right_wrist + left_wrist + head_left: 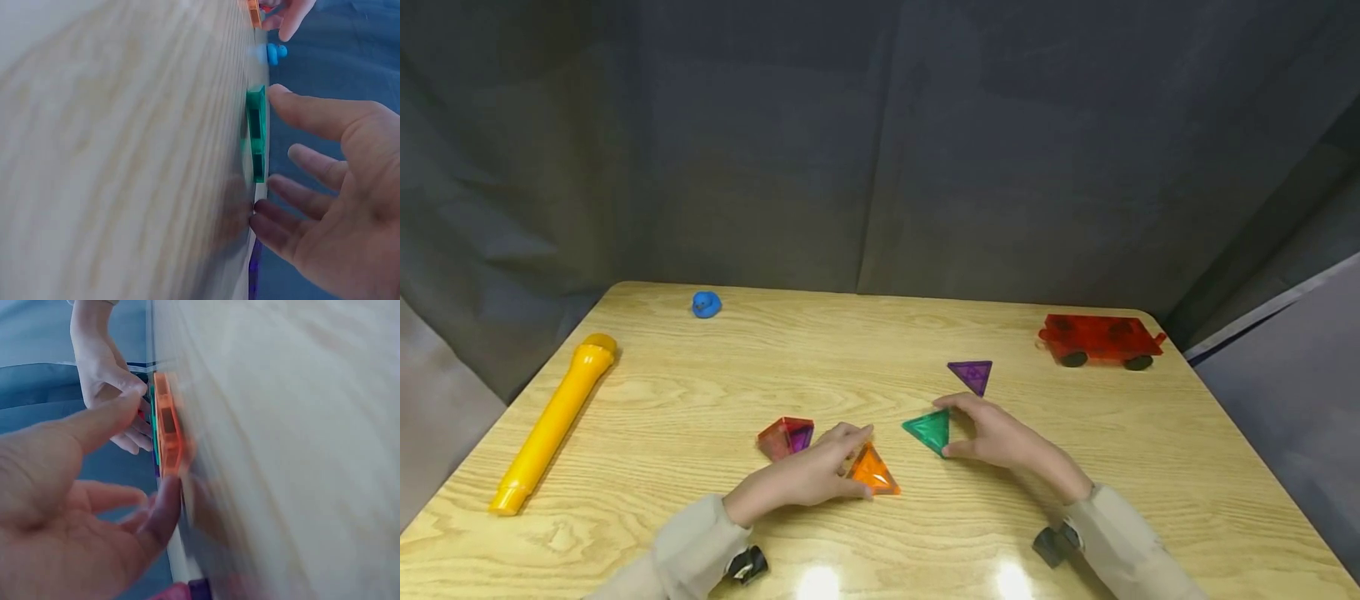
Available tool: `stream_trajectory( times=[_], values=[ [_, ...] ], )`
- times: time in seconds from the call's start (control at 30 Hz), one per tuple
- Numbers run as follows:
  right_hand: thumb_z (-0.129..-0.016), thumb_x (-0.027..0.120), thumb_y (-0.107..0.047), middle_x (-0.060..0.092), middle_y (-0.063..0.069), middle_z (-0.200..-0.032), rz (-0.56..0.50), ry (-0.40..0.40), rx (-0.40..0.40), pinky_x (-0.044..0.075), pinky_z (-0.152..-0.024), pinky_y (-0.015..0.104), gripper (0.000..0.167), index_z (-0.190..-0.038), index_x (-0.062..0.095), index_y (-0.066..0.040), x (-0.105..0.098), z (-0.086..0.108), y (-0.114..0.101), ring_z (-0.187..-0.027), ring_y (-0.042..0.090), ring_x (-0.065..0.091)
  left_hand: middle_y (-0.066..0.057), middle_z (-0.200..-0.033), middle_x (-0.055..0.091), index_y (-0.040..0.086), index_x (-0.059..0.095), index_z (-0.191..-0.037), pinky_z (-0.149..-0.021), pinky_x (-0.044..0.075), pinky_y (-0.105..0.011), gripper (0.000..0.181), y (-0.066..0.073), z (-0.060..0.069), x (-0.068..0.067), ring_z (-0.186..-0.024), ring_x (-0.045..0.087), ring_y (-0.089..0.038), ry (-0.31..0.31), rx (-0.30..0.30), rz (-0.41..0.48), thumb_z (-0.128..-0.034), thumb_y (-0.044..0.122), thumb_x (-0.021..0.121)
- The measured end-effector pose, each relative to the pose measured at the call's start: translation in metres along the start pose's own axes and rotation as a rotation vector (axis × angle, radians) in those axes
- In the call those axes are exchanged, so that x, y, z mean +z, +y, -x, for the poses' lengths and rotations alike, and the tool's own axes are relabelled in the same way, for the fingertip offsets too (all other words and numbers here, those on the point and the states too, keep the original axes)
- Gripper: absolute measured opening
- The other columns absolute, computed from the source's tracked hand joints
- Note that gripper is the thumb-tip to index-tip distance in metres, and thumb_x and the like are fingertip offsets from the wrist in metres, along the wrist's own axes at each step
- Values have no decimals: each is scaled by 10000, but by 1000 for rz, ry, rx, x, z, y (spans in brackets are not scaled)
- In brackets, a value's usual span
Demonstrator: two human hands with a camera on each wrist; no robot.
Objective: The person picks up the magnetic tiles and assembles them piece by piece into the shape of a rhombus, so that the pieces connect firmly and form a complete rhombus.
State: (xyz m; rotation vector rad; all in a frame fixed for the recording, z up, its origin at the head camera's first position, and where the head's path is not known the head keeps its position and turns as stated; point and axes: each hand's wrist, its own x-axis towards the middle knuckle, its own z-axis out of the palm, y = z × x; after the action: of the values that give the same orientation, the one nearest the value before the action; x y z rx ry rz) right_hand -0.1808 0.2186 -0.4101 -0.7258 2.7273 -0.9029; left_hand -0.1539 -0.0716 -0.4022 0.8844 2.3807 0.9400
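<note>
An orange triangular tile lies on the table, with my left hand pinching it between thumb and finger. In the left wrist view, a fingertip meets the lower end of this tile. My right hand reaches round a green triangular tile, thumb close to one corner. Its fingers look spread and relaxed around the green tile in the right wrist view; firm contact cannot be told. Past the right fingertips is a purple triangular tile. A red tile piece showing some purple sits beside the left hand, partly hidden.
A long yellow toy microphone lies along the left side of the wooden table. At the back left sits a small blue duck. A red wheeled toy car base stands at the back right.
</note>
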Motion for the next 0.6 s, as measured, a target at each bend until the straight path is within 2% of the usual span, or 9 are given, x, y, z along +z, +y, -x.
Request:
stream_trajectory(
  times=[0.1,0.3,0.6],
  values=[
    [-793,777,-166,503,217,-1339,18,-15,22,328,-1047,547,632,-1326,492,21,0,-2,-2,-1276,419,412,-166,-1350,393,-29,263,-1476,-820,448,-334,825,-1,-4,2,-1031,445,-205,6,-45,-5,-874,337,690],
    [-786,783,-160,501,238,-1330,34,-30,41,323,-1047,552,631,-1311,496,41,1,-3,-4,-1275,431,404,-138,-1285,412,-37,322,-1451,-935,419,-440,816,0,-5,3,-1169,408,-253,11,-87,-12,-843,328,726],
    [-766,798,-154,503,219,-1309,30,-14,45,344,-1040,538,641,-1305,502,28,3,-3,-4,-1250,408,434,-120,-1241,431,-5,415,-1397,-853,460,-412,698,1,-5,3,-1069,448,-227,27,-87,-26,-833,244,743]
  ],
)
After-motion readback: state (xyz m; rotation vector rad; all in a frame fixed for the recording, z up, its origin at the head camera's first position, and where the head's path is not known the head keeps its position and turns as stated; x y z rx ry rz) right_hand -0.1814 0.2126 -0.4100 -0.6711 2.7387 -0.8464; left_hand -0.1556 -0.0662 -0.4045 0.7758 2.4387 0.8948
